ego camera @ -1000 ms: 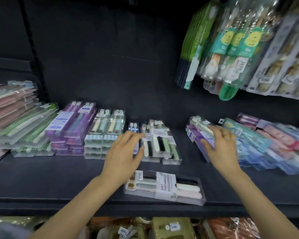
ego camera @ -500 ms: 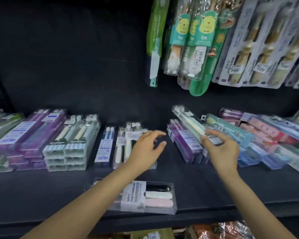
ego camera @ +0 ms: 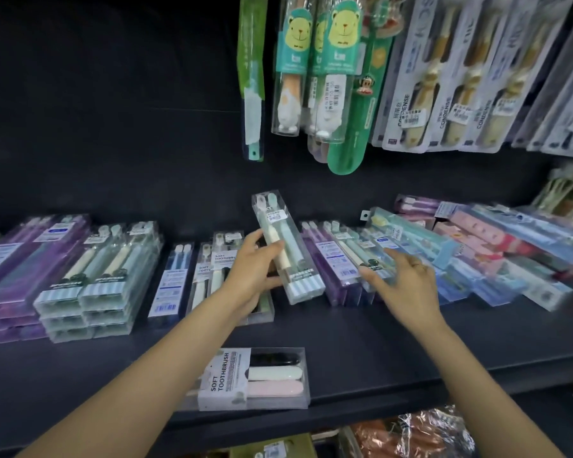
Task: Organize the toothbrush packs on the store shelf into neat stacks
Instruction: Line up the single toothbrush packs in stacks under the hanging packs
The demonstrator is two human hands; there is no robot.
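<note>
Head view: left hand (ego camera: 250, 276) pinches a clear cream-and-mint toothbrush pack (ego camera: 286, 251), lifted and tilted above the dark shelf (ego camera: 411, 352) at mid-depth. Right hand (ego camera: 407, 285), fingers spread, rests on the leaning purple packs (ego camera: 336, 262). Matching striped-base stacks (ego camera: 100, 285) sit toward the left end. Judgement: level the pack, align its edges with that stack, and set it flat without nudging neighbours.

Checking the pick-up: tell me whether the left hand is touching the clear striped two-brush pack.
Touching. The head view shows the left hand gripping the clear striped two-brush pack, thumb across its front, lifted off the shelf.
</note>
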